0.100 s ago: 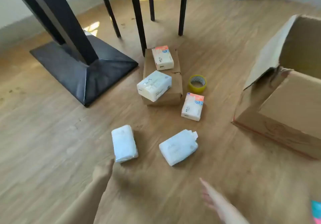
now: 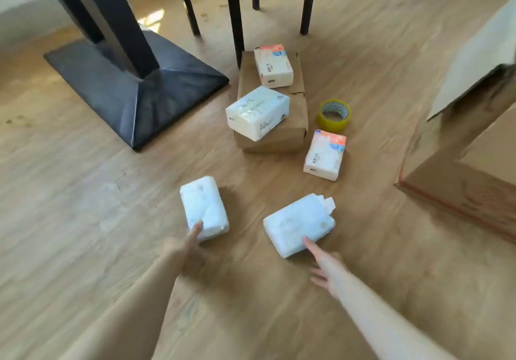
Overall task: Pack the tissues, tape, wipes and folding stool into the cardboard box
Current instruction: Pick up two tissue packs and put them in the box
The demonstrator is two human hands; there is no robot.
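Note:
Two pale blue wipes packs lie on the wooden floor: the left pack [image 2: 204,207] and the right pack [image 2: 299,224]. My left hand [image 2: 183,248] reaches out, a fingertip touching the left pack's near end. My right hand [image 2: 326,267] is spread open, its index finger touching the right pack's near edge. A cream tissue pack [image 2: 257,112] and an orange-topped tissue pack [image 2: 273,65] rest on a flat brown cardboard package [image 2: 296,133]. Another orange-topped tissue pack [image 2: 325,154] and a yellow tape roll [image 2: 333,115] lie on the floor. The open cardboard box [image 2: 472,192] stands at right.
A black table pedestal with a square base [image 2: 134,83] stands at upper left. Black chair legs [image 2: 234,16] rise just behind the brown package. The box's raised flap [image 2: 474,60] leans over the floor at the right edge.
Both hands have moved forward to the wipes packs and now touch them. The view has shifted closer and slightly right.

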